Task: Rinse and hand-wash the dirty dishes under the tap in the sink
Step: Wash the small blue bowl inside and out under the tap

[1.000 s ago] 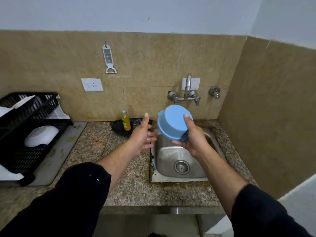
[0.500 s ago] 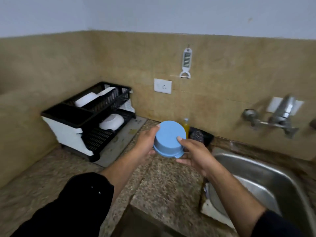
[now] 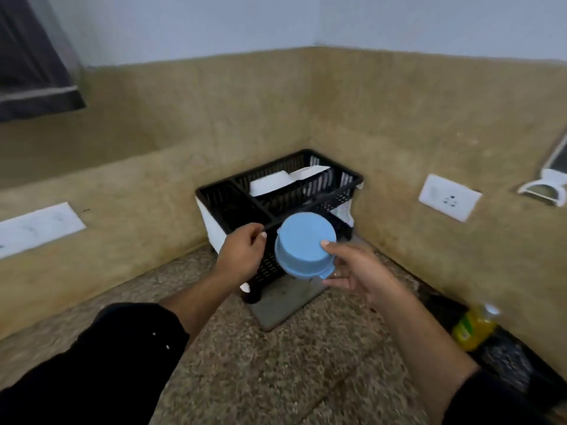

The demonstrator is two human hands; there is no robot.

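Observation:
A light-blue bowl [image 3: 302, 245] is held bottom-up in the air, just in front of the black dish rack [image 3: 276, 191]. My right hand [image 3: 352, 271] grips it from the right, thumb on its base and fingers under its rim. My left hand [image 3: 242, 254] hovers just left of the bowl, apart from it. Its fingers are loosely curled beside the rack's front rail and hold nothing that I can see. The sink and tap are out of view.
The rack stands in the counter's corner on a grey drain mat [image 3: 283, 305] and holds white dishes [image 3: 276, 182]. A yellow soap bottle [image 3: 474, 328] lies on a dark tray at the right. A wall socket [image 3: 449, 201] and a hanging peeler [image 3: 549, 182] are on the tiled wall.
My view has swung left from the sink to the rack. The bowl has travelled left with my right hand. My left hand has come off the bowl.

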